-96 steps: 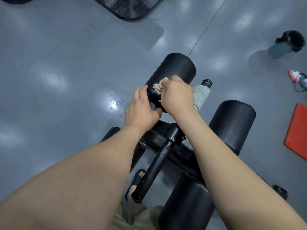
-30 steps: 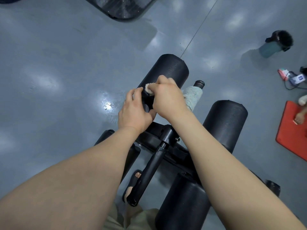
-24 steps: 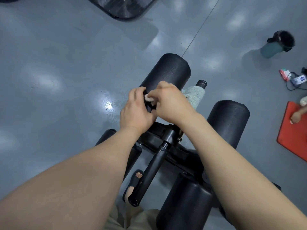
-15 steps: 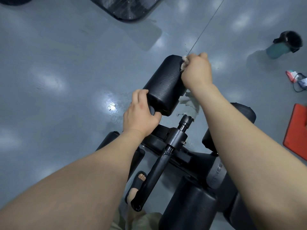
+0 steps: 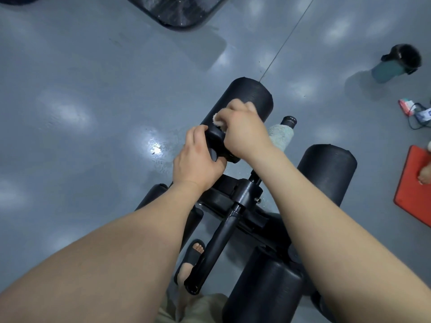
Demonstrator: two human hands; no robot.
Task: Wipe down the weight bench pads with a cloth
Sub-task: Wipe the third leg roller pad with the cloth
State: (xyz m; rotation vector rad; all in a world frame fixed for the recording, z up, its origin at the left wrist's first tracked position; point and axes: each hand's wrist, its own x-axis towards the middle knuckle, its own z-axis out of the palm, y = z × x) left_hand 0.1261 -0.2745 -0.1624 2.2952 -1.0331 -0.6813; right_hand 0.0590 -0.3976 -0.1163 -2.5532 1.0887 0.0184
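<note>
A black cylindrical roller pad (image 5: 247, 96) sticks out from the bench frame at the centre of the head view. My right hand (image 5: 242, 131) grips a small beige cloth (image 5: 218, 120) and presses it on the pad's near half. My left hand (image 5: 198, 159) grips the pad's near end, with the fingers curled over its edge. Two more black roller pads show, one at the right (image 5: 326, 171) and one at the bottom (image 5: 263, 292). A pale towel (image 5: 281, 136) is wrapped round a bare bar beside the wiped pad.
The black frame bar (image 5: 224, 241) runs down between my arms. My sandalled foot (image 5: 191, 259) stands on the grey floor. At the right lie a red mat (image 5: 410, 194) with another person's hand on it, a teal bottle (image 5: 387, 71) and small items with a cable (image 5: 415, 113).
My right hand with the cloth slid from the pad's far end back toward its near half. My left hand stayed gripping the near end.
</note>
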